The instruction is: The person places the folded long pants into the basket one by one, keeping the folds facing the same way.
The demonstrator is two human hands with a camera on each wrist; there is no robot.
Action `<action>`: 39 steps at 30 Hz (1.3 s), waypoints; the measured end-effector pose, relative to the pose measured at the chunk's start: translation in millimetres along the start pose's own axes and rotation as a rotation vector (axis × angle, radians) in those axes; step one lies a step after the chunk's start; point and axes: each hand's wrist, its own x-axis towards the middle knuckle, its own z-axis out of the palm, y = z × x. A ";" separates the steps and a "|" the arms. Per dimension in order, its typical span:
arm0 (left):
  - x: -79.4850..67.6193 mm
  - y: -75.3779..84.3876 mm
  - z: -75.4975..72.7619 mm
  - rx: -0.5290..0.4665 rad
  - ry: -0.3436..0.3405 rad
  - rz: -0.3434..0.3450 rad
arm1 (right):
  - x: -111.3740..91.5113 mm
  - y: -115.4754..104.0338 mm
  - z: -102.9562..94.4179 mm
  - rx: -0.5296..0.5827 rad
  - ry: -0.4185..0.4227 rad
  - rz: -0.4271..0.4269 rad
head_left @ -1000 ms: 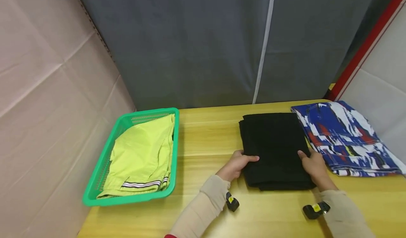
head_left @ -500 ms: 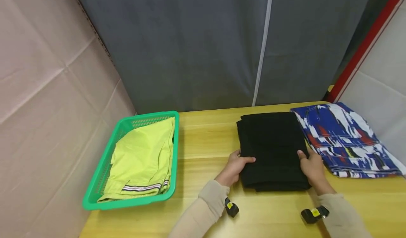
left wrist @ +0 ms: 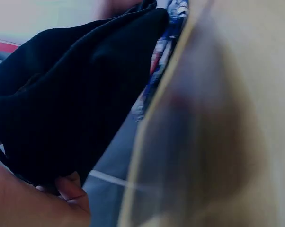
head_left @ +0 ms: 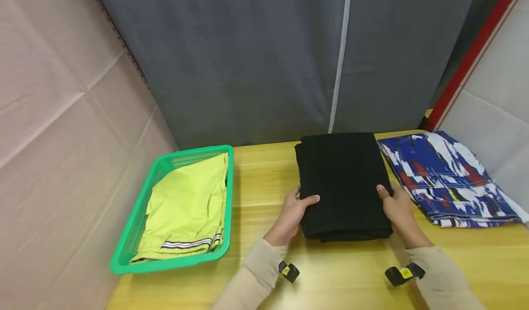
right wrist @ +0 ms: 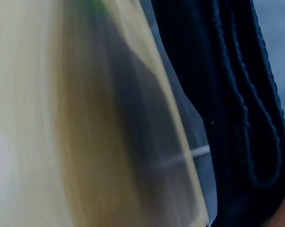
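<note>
A folded black garment (head_left: 344,186) is held level above the table by both hands. My left hand (head_left: 289,216) grips its left edge, thumb on top and fingers underneath. On the opposite edge, my right hand (head_left: 401,211) grips it the same way. The left wrist view shows the black cloth (left wrist: 81,94) apart from the tabletop, with left fingers (left wrist: 72,189) tucked beneath. Stacked folds of the cloth (right wrist: 227,113) appear in the right wrist view, where only a sliver of the right hand (right wrist: 282,213) is visible.
A green plastic basket (head_left: 230,200) with folded yellow-green shorts (head_left: 186,204) stands on the left. Folded blue, white and red patterned cloth (head_left: 450,181) lies at the right of the wooden table (head_left: 264,177). A grey curtain (head_left: 248,62) hangs behind, with pale walls at either side.
Both hands have raised the black garment off the table and shifted it slightly left, away from the patterned cloth. The basket and patterned cloth stay put.
</note>
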 end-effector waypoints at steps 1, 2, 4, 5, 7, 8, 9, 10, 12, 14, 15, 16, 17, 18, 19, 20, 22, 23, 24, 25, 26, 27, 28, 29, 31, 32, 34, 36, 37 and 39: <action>-2.7 3.8 -2.8 0.000 -0.009 0.007 | -1.0 -3.3 1.0 0.011 -0.009 0.005; -5.6 7.7 -5.5 0.003 -0.017 0.012 | -2.3 -6.4 2.1 0.023 -0.018 0.012; -12.1 15.5 -11.7 0.021 -0.027 0.024 | -5.0 -12.7 4.6 0.055 -0.036 0.016; -15.7 19.5 -14.9 0.030 -0.033 0.032 | -6.4 -16.1 5.8 0.078 -0.049 0.015; -22.1 26.9 -21.8 0.051 -0.044 0.057 | -9.2 -23.3 7.9 0.108 -0.091 0.007; -25.5 30.9 -25.1 0.064 -0.043 0.072 | -10.4 -27.2 8.7 0.118 -0.111 -0.003; -29.2 34.9 -28.5 0.073 -0.043 0.089 | -11.5 -31.3 9.5 0.131 -0.128 -0.015; -32.7 38.9 -32.0 0.078 -0.041 0.104 | -12.5 -35.8 10.4 0.147 -0.152 -0.025; -38.7 46.4 -39.1 0.084 -0.031 0.126 | -14.5 -44.7 11.9 0.174 -0.194 -0.048; -45.1 54.3 -46.1 0.095 -0.017 0.146 | -16.8 -53.0 14.0 0.212 -0.232 -0.071; -47.9 57.9 -49.9 0.099 -0.013 0.153 | -18.1 -57.0 15.4 0.241 -0.257 -0.080; -50.6 61.6 -53.8 0.104 -0.004 0.153 | -19.5 -60.6 17.2 0.275 -0.288 -0.084; -53.5 64.6 -57.6 0.107 0.007 0.154 | -21.0 -64.0 19.4 0.305 -0.322 -0.087; -56.5 67.0 -61.7 0.109 0.017 0.155 | -22.5 -67.1 22.0 0.333 -0.351 -0.089; -58.9 68.5 -65.8 0.111 0.030 0.161 | -24.1 -69.9 24.8 0.351 -0.377 -0.093; -61.3 69.5 -69.8 0.111 0.047 0.164 | -25.4 -72.2 28.1 0.368 -0.402 -0.096; -66.7 70.2 -77.2 0.101 0.081 0.167 | -28.2 -76.6 34.6 0.393 -0.439 -0.099; -69.1 70.0 -80.8 0.096 0.097 0.176 | -29.4 -78.7 38.0 0.397 -0.456 -0.104; -71.4 69.9 -84.2 0.096 0.112 0.187 | -30.5 -80.6 41.2 0.399 -0.471 -0.111; -73.4 70.0 -87.3 0.092 0.127 0.193 | -31.5 -82.2 44.0 0.400 -0.491 -0.117; -75.7 70.5 -90.1 0.089 0.138 0.196 | -32.2 -83.6 46.5 0.402 -0.510 -0.125; -77.7 70.9 -93.1 0.087 0.144 0.199 | -33.1 -85.0 48.6 0.402 -0.529 -0.132; -79.3 71.2 -96.2 0.089 0.153 0.199 | -33.6 -86.1 50.8 0.402 -0.554 -0.138; -80.8 71.7 -99.4 0.091 0.160 0.199 | -34.0 -87.0 52.9 0.398 -0.577 -0.147; -83.7 72.9 -106.0 0.092 0.171 0.192 | -35.0 -88.4 56.8 0.397 -0.615 -0.165; -85.4 73.6 -109.9 0.094 0.178 0.190 | -35.6 -89.6 59.3 0.399 -0.634 -0.174; -89.4 75.4 -119.3 0.089 0.197 0.181 | -36.8 -93.0 66.1 0.407 -0.674 -0.186; -93.3 77.9 -129.7 0.087 0.215 0.181 | -38.1 -98.0 74.0 0.417 -0.704 -0.197; -95.2 79.3 -135.0 0.083 0.220 0.180 | -38.7 -100.9 78.0 0.421 -0.718 -0.199; -99.2 82.1 -145.6 0.085 0.229 0.176 | -40.0 -106.8 85.4 0.422 -0.740 -0.202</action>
